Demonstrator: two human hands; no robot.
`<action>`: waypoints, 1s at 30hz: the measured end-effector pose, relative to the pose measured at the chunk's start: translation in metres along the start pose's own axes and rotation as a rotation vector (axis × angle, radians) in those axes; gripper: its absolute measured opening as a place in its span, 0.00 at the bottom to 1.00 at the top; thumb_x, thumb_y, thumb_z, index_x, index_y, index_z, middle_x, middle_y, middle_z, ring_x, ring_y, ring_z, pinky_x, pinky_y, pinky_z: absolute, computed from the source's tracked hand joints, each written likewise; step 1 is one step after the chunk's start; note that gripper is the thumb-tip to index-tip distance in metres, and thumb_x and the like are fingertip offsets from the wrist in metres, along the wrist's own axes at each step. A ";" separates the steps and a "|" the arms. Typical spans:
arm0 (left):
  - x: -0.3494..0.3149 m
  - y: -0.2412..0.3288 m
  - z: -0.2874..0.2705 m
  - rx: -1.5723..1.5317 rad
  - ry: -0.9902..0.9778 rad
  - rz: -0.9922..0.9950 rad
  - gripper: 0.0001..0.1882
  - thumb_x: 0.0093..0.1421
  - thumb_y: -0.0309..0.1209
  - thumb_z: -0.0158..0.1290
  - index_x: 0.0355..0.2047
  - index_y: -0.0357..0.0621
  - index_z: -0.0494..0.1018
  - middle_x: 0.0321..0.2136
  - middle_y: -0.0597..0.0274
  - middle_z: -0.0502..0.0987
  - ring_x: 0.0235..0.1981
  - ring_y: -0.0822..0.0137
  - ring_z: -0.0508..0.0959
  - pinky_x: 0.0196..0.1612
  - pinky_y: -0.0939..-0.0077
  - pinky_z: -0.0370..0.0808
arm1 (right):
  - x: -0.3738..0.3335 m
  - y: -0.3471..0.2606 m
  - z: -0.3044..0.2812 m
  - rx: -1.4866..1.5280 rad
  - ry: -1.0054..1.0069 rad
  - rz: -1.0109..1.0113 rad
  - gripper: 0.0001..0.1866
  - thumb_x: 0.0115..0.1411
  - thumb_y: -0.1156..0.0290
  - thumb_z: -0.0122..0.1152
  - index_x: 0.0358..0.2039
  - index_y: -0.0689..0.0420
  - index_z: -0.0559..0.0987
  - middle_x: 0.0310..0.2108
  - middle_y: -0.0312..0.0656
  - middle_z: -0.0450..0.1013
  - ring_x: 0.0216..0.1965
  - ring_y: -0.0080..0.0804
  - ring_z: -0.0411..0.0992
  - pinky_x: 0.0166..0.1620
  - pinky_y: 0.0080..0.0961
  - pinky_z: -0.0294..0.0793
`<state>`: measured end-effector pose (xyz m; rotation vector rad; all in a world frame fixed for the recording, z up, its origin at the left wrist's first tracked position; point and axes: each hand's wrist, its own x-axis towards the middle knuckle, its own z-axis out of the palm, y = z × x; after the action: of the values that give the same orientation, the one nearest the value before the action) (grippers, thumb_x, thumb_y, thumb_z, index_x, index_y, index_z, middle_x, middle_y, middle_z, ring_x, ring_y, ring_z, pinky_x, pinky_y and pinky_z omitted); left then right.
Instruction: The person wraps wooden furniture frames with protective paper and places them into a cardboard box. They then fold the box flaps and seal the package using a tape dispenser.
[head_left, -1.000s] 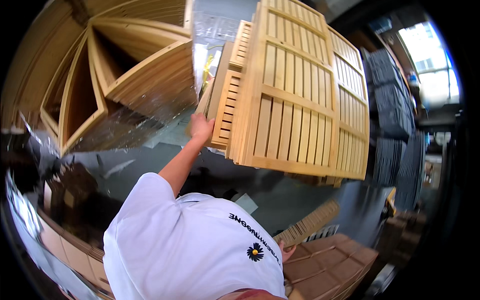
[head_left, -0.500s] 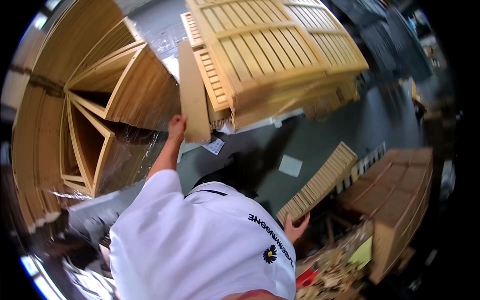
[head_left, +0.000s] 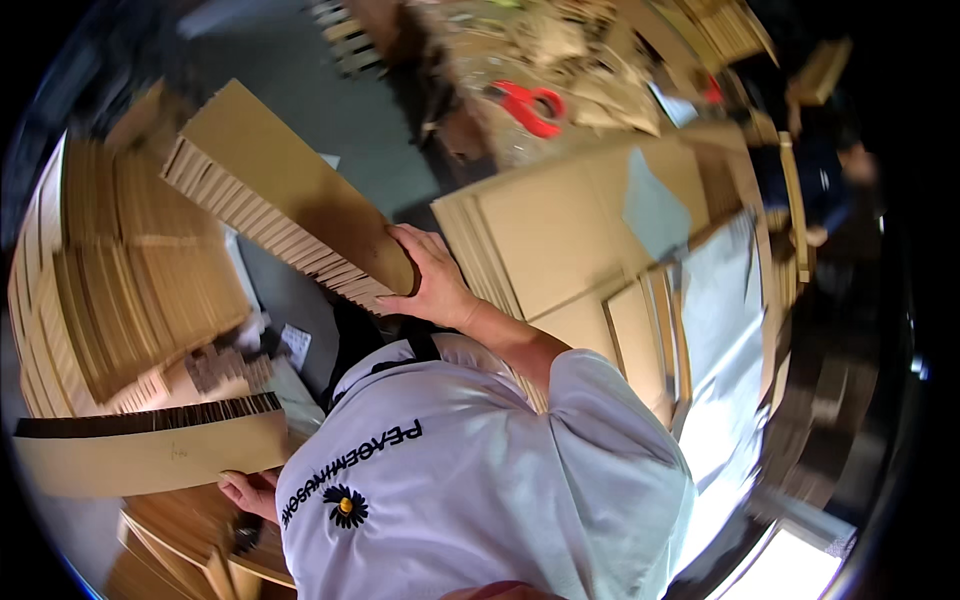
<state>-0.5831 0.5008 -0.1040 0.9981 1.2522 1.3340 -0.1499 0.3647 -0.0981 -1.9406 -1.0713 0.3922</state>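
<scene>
My right hand (head_left: 432, 277) is closed on the near end of a thick cardboard block (head_left: 300, 185), its thumb on the ridged side and its fingers over the flat brown face. The block slants away to the far left. Low at the left, my left hand (head_left: 247, 492) pinches the edge of a long cardboard strip (head_left: 160, 450). A dark, open-celled edge runs along the strip's far side. Both pieces are held apart from each other.
Stacked wooden panels (head_left: 150, 290) stand at the left, wooden frames (head_left: 190, 530) below them. Flat cardboard (head_left: 560, 240) lies right of my right hand. Red-handled scissors (head_left: 535, 108) rest among crumpled brown paper (head_left: 590, 60). Another person (head_left: 825, 180) is at the far right.
My view and body have turned to the right, toward the flat cardboard and scissors. Both hands keep hold of their cardboard pieces; the strip has come away from the wooden stack's side.
</scene>
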 end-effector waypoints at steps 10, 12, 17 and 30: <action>-0.034 -0.024 0.365 0.130 -1.301 -0.144 0.08 0.62 0.22 0.53 0.27 0.42 0.65 0.49 0.58 0.72 0.44 0.73 0.68 0.51 0.78 0.63 | -0.165 0.053 -0.126 0.353 1.005 0.664 0.52 0.41 0.62 0.78 0.65 0.60 0.61 0.56 0.52 0.66 0.57 0.49 0.64 0.57 0.40 0.67; -0.068 -0.049 0.431 0.150 -1.566 -0.180 0.09 0.63 0.21 0.52 0.26 0.41 0.65 0.49 0.57 0.74 0.40 0.76 0.68 0.46 0.80 0.65 | -0.200 0.038 -0.144 0.128 1.107 0.802 0.51 0.41 0.63 0.78 0.65 0.59 0.61 0.57 0.52 0.65 0.58 0.50 0.63 0.57 0.42 0.67; -0.148 -0.102 0.571 0.105 -1.903 -0.424 0.10 0.64 0.24 0.54 0.26 0.43 0.66 0.30 0.73 0.69 0.29 0.81 0.64 0.35 0.84 0.63 | -0.304 -0.008 -0.157 -0.644 0.927 0.904 0.49 0.40 0.68 0.76 0.64 0.54 0.63 0.60 0.52 0.62 0.59 0.56 0.60 0.59 0.45 0.66; -0.394 -0.142 0.657 0.086 -1.925 0.616 0.23 0.61 0.41 0.58 0.48 0.35 0.69 0.44 0.48 0.76 0.47 0.53 0.75 0.50 0.62 0.71 | -0.453 0.013 -0.159 -0.585 0.852 1.234 0.44 0.48 0.54 0.74 0.65 0.49 0.65 0.68 0.44 0.56 0.68 0.49 0.55 0.63 0.52 0.60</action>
<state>0.1382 0.2084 -0.1399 1.9517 -0.5218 0.1703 -0.3089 -0.0880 -0.0732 -2.6952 0.7247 -0.1764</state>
